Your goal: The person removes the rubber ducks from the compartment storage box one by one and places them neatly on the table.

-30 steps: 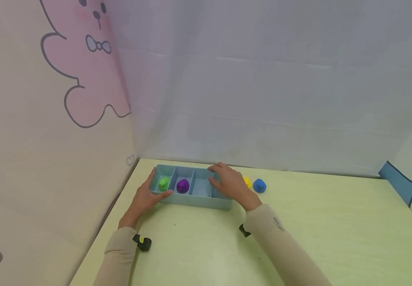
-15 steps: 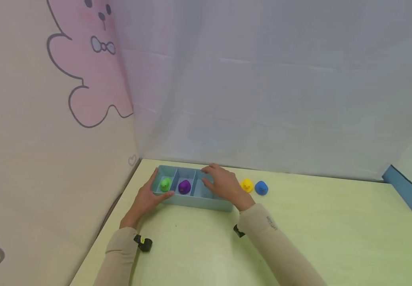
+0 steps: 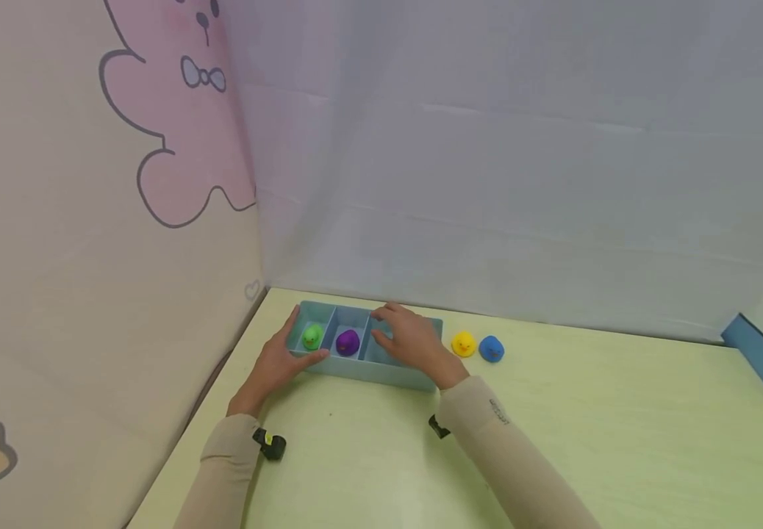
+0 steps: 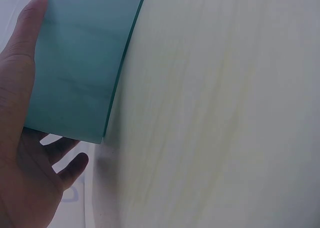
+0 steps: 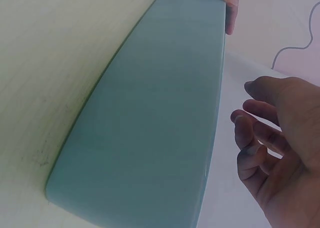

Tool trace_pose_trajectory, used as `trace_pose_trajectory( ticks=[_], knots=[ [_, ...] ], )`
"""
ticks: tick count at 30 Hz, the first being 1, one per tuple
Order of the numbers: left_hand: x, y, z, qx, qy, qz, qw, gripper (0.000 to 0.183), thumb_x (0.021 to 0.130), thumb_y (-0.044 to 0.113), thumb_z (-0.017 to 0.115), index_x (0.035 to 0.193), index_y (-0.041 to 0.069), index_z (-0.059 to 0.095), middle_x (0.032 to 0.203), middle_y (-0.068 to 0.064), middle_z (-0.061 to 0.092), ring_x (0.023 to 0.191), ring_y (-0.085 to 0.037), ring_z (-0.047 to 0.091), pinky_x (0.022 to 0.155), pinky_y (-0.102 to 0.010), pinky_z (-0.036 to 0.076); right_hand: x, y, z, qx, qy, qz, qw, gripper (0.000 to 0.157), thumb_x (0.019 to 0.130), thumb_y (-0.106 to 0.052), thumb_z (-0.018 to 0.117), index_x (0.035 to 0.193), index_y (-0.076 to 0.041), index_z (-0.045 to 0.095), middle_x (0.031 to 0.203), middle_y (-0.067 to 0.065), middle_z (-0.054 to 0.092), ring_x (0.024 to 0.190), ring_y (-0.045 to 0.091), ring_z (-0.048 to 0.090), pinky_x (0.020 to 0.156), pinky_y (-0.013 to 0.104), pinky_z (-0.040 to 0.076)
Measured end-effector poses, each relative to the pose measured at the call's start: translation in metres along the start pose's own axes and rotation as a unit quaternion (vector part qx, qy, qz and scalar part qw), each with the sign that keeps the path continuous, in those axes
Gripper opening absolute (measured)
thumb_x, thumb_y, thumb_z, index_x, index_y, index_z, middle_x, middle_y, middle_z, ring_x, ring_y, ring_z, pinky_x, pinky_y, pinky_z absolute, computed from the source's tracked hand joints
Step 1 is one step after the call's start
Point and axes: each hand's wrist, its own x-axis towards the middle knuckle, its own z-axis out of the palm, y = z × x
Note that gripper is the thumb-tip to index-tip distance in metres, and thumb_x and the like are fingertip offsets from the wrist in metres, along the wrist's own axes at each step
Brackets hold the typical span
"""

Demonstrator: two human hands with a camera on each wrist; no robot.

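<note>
A light blue divided box [image 3: 368,372] lies near the back left of the table. One compartment bears a green toy duck [image 3: 312,336]; beside it, in the second, sits a purple toy duck [image 3: 348,342]. My left hand [image 3: 272,373] grips the left end of the box, thumb along the front wall and fingers round the end. Over the right half of the box hovers my right hand [image 3: 413,342]. Its fingers [image 5: 245,133] are loosely bent, with nothing between them in the right wrist view. It hides part of the compartments below.
Just right of the box, a yellow toy duck [image 3: 464,344] and a blue toy duck [image 3: 492,349] stand side by side on the pale table [image 3: 593,411]. A curtain [image 3: 500,191] rises behind the table's back edge, and a printed wall [image 3: 123,294] borders the left.
My right hand has shifted left over the box, uncovering the yellow duck fully. The left hand keeps its hold on the box end. The head view has turned slightly.
</note>
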Motion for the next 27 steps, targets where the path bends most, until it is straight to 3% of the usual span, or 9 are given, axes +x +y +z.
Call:
trace_pose_trajectory(
  ticks=[7,18,23,27],
  knots=[
    [-0.002,0.002,-0.001,-0.010,-0.003,-0.007,0.9999,0.119,0.078,0.067,0.078,0.165,0.035,0.004,0.172,-0.013,0.020,0.155,-0.047,0.025,0.121,-0.069,0.028,0.004,-0.004,0.005,-0.002,-0.013,0.002,1.000,0.035,0.101,-0.028,0.065,0.132,-0.012,0.067,0.124,0.005,0.070,0.097,0.021,0.073,0.061,0.029,0.057],
    [-0.004,0.003,-0.002,-0.009,0.004,-0.001,1.0000,0.116,0.080,0.064,0.078,0.165,0.035,0.005,0.172,-0.013,0.021,0.155,-0.046,0.027,0.121,-0.068,0.030,0.011,-0.012,0.015,0.019,-0.027,-0.007,0.999,0.035,0.101,-0.028,0.064,0.132,-0.012,0.067,0.125,0.004,0.070,0.100,0.023,0.074,0.069,0.037,0.061],
    [-0.004,0.002,-0.001,-0.006,0.004,0.000,1.0000,0.116,0.080,0.064,0.078,0.166,0.031,0.006,0.172,-0.013,0.022,0.155,-0.046,0.028,0.121,-0.068,0.030,0.015,-0.017,0.022,0.033,-0.046,0.012,0.998,0.035,0.102,-0.030,0.063,0.134,-0.014,0.066,0.133,0.004,0.068,0.114,0.024,0.070,0.087,0.049,0.061],
    [-0.004,0.003,-0.001,-0.005,0.003,-0.002,1.0000,0.117,0.080,0.064,0.078,0.165,0.034,0.005,0.172,-0.012,0.022,0.155,-0.045,0.029,0.121,-0.067,0.031,0.018,-0.020,0.027,0.038,-0.051,0.009,0.998,0.035,0.103,-0.031,0.062,0.133,-0.013,0.066,0.134,0.005,0.068,0.120,0.025,0.068,0.095,0.049,0.060]
  ],
)
